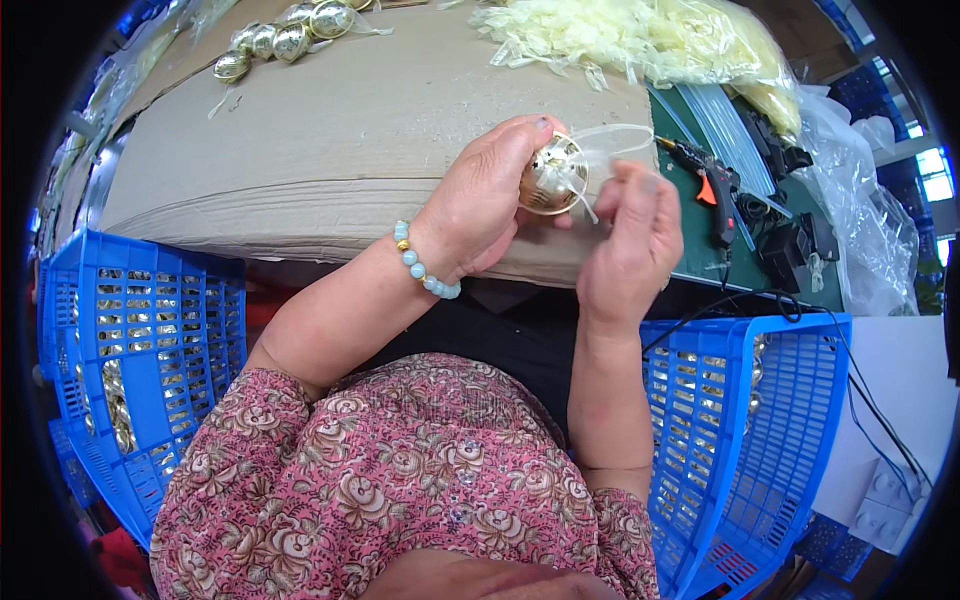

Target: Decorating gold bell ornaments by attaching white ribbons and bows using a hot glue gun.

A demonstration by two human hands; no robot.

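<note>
My left hand (490, 190), with a bracelet of pale blue beads (417, 270) at its wrist, is closed around a shiny gold ball ornament (548, 192). A pale ribbon bow (560, 165) sits on the ornament's top, and a sheer ribbon loop (625, 138) stretches out from it to the right. Just right of the ornament is my right hand (632, 235), its fingers curled together and slightly blurred. Whatever lies between those fingertips is hidden.
Cardboard (300, 150) covers the work surface. Several gold ornaments (290, 42) lie at the far left, a heap of pale yellow ribbons (570, 35) at the back. A glue gun (712, 190) and clear glue sticks (735, 135) rest at right. Blue crates (150, 300) (745, 400) flank me.
</note>
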